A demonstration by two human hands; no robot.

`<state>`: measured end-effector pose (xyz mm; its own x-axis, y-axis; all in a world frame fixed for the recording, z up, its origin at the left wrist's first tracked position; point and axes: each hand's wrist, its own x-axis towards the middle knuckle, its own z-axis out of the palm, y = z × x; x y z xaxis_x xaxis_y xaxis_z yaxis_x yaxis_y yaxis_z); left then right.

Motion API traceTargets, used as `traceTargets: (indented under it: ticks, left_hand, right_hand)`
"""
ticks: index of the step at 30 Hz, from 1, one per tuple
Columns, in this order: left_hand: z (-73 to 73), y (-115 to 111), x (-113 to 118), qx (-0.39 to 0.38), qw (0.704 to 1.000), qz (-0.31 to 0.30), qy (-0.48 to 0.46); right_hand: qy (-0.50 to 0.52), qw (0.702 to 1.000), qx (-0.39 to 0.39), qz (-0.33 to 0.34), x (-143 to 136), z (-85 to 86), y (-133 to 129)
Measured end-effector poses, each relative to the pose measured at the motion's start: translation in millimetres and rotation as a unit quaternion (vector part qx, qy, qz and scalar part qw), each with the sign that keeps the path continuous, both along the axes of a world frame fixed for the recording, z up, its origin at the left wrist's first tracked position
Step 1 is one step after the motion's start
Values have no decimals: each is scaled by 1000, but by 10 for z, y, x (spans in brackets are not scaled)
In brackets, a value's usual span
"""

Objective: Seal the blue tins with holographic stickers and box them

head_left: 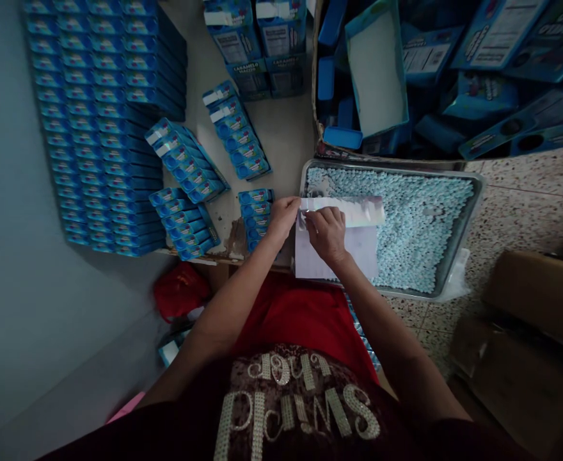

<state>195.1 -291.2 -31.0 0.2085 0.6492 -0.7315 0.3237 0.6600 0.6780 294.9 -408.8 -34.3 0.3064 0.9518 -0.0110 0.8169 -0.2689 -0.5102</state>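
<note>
A shiny clear plastic strip lies across a white sheet of paper, over the left part of a metal tray full of small pale blue pieces. My left hand pinches the strip's left end at the tray's left edge. Just to the right, my right hand has its fingers bent and pressed together on the strip near that same end. Small blue boxes stand in a row close to my left hand, partly hidden by my wrist.
Tall stacks of blue boxes stand at the left by the wall. More rows of boxes sit on the table. A large carton holding blue packaging is behind the tray. Brown cartons are at the right.
</note>
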Motion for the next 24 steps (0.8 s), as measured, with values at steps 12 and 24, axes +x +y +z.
traceTargets:
  ticks: [12,24]
  left_hand:
    - [64,162,41,84,993,32,-74]
    - [410,1494,-937,-77,948,189,-243]
  right_hand:
    - [289,952,-52,-85,138,1386,269]
    - [537,828,-90,-137,-165,736,2279]
